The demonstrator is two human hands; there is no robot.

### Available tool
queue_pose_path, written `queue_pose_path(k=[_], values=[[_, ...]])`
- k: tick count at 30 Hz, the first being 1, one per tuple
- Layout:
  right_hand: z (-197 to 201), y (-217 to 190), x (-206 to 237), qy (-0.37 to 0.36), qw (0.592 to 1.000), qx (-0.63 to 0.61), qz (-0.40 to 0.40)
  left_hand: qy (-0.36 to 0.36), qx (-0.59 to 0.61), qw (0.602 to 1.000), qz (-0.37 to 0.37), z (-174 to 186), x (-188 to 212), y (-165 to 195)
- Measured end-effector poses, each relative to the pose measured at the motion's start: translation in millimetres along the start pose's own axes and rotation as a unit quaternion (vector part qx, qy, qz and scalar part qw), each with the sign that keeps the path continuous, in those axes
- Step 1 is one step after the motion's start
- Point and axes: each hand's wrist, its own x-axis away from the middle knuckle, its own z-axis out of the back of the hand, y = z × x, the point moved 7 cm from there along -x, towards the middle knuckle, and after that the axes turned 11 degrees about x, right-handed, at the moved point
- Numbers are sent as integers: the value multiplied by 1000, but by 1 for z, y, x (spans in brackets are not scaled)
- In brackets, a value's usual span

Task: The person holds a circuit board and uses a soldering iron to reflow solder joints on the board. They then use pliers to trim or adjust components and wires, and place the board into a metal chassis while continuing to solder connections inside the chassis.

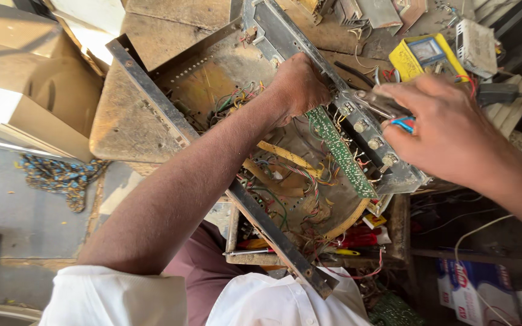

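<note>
Nearest, white shirt (273, 302) at the bottom edge, with a screwdriver (255, 252) lying on a wooden ledge just above it. Further out, an open metal chassis (152, 102) tilted on the workbench, full of tangled coloured wires (291, 181) and a long green circuit board (339, 151). Left hand (300, 84) reaching inside, fingers closed on the chassis front rail beside the board. Right hand (448, 130) wrapped around pliers (370, 102) with red-and-blue grips, tips meeting the rail near a row of knob shafts (370, 142). Beyond, a yellow meter (424, 54) among clutter.
</note>
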Motion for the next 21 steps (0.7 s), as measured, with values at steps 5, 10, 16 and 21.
queue_pose_path(k=[5, 10, 16, 21], values=[[20, -40, 7, 194, 874, 402, 193, -41, -386, 882, -267, -26, -9, 19], [21, -58, 0, 231, 797, 500, 248, -42, -187, 978, -85, -12, -18, -1], [15, -69, -7, 228, 767, 536, 269, -35, -207, 975, -69, -3, -9, 15], [12, -74, -7, 232, 764, 540, 266, -121, -442, 876, -150, -21, -1, 26]])
